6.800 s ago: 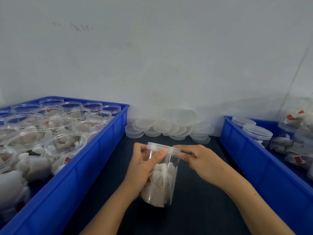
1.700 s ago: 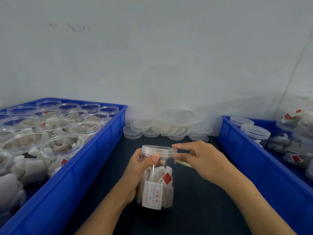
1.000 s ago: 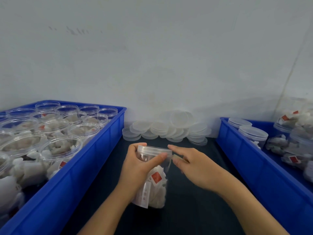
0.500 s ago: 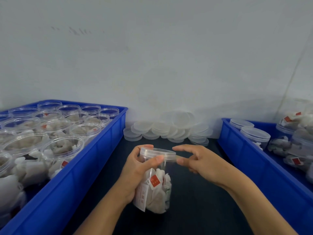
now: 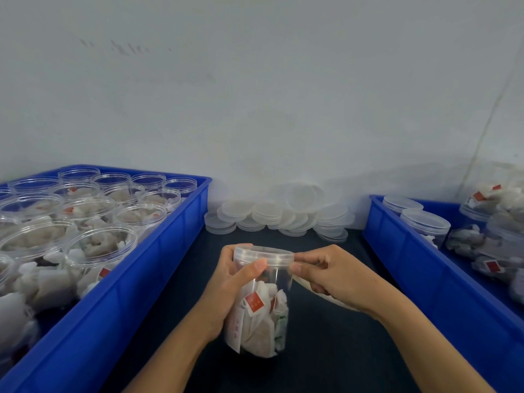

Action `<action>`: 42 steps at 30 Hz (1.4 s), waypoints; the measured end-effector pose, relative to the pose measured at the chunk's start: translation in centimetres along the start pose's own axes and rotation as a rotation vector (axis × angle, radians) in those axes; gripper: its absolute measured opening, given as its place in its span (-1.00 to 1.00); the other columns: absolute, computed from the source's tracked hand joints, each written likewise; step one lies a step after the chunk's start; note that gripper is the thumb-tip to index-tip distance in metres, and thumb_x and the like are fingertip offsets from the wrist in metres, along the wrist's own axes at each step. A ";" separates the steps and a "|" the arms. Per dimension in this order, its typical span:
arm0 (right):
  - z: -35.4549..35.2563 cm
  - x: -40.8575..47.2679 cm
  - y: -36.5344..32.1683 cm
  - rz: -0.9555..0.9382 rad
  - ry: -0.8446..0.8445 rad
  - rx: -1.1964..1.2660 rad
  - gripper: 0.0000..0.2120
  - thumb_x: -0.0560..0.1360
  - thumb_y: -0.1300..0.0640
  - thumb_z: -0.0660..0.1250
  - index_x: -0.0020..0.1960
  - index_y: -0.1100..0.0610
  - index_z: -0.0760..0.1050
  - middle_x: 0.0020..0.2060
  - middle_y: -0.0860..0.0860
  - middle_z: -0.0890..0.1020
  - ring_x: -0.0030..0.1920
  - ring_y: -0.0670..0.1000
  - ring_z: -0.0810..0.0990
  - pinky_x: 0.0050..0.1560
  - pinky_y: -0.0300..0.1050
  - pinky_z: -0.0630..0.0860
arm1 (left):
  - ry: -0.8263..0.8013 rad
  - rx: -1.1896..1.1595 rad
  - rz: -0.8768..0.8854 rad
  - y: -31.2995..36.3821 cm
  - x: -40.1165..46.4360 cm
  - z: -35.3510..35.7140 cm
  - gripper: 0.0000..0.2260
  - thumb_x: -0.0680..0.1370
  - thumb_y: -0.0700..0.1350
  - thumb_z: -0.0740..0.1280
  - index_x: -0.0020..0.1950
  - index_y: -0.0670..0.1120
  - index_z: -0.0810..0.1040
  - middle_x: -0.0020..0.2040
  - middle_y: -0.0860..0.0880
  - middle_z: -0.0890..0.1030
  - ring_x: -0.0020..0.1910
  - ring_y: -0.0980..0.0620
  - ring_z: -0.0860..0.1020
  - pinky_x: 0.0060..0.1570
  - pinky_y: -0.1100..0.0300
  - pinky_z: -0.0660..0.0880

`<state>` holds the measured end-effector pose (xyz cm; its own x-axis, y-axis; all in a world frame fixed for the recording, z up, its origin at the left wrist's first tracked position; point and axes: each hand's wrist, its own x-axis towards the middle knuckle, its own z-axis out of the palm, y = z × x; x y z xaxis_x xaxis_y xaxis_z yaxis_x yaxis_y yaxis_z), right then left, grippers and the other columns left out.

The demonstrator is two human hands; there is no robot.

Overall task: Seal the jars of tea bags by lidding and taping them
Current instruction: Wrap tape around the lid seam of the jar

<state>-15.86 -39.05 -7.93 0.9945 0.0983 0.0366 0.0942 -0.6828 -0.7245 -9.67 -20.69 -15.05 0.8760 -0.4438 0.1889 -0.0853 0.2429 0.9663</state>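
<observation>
Hands [image 5: 231, 282] [image 5: 333, 275] grip a clear, round, ribbed-lidded plastic jar [image 5: 259, 310].

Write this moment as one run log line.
step: taping lid | left hand: grips jar | right hand: pinches at lid rim | tape: unclear

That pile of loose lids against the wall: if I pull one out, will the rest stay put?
Probably not: the lids lie in loose, leaning, overlapping stacks, so neighbours may slide. They look thin, light and smooth, and one resting against the wall could fall.
</observation>
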 end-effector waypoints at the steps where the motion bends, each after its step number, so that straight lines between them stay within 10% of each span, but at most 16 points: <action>1: 0.0 -0.1 -0.1 0.004 -0.001 -0.010 -0.78 0.60 -0.04 0.23 0.16 -0.23 0.59 -0.59 -0.15 0.33 -0.54 -0.18 0.30 -0.36 -0.35 0.31 | 0.006 0.003 0.010 -0.1 0.0 0.0 -0.42 0.28 0.12 0.48 0.22 0.00 0.41 0.02 0.05 0.68 0.00 0.01 0.68 -0.18 0.21 0.61; 4: 0.0 -0.3 -0.3 0.032 0.008 -0.030 -0.77 0.60 -0.06 0.22 0.15 -0.16 0.62 -0.61 -0.16 0.30 -0.56 -0.17 0.27 -0.34 -0.30 0.29 | 0.050 -0.016 0.028 -0.2 0.0 0.2 -0.53 0.43 0.16 0.42 0.24 -0.02 0.46 0.11 -0.17 0.62 0.08 -0.17 0.63 -0.05 0.02 0.64; 8: 0.6 -0.4 -0.5 0.072 0.086 -0.139 -0.72 0.60 -0.11 0.20 0.22 -0.12 0.59 -0.62 -0.29 0.39 -0.48 -0.28 0.39 -0.23 -0.30 0.34 | 0.174 0.184 0.190 -0.4 0.0 0.8 -0.59 0.49 0.20 0.21 0.30 0.12 0.46 -0.01 0.06 0.64 0.01 0.09 0.63 0.00 0.20 0.52; 13: 1.9 -0.9 -1.7 0.084 0.173 -0.304 -0.74 0.61 -0.16 0.15 0.07 -0.17 0.60 -0.29 -0.10 0.65 -0.24 -0.10 0.61 -0.11 -0.15 0.57 | 0.191 0.280 0.184 0.0 -0.1 1.0 -0.35 0.27 0.33 0.45 0.27 0.11 0.43 -0.01 0.17 0.65 -0.01 0.21 0.62 -0.02 0.25 0.54; 22: 0.2 -1.3 -2.1 0.050 -0.067 -0.118 -0.68 0.66 0.04 0.09 0.25 0.18 0.48 -0.39 -0.05 0.35 -0.43 -0.17 0.30 -0.32 -0.27 0.30 | 0.136 0.081 0.114 0.5 0.2 0.1 -0.41 0.26 0.00 0.55 0.24 -0.03 0.47 -0.03 0.14 0.67 -0.04 0.18 0.65 -0.20 0.41 0.53; 42: 0.2 -0.2 -0.4 0.045 0.000 -0.188 -0.59 0.61 -0.07 0.18 0.45 -0.20 0.28 0.38 -0.17 0.41 0.24 -0.12 0.40 0.35 0.01 0.35 | -0.003 -0.083 -0.006 -0.1 0.3 -0.3 -0.13 0.02 0.22 0.63 0.25 -0.06 0.49 0.03 -0.15 0.67 -0.08 -0.07 0.66 -0.15 0.17 0.58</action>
<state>-16.11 -38.61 -7.78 0.9979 0.0642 0.0072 0.0563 -0.8096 -0.5843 -9.24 -20.55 -15.13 0.8750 -0.4481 0.1834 -0.0398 0.3109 0.9496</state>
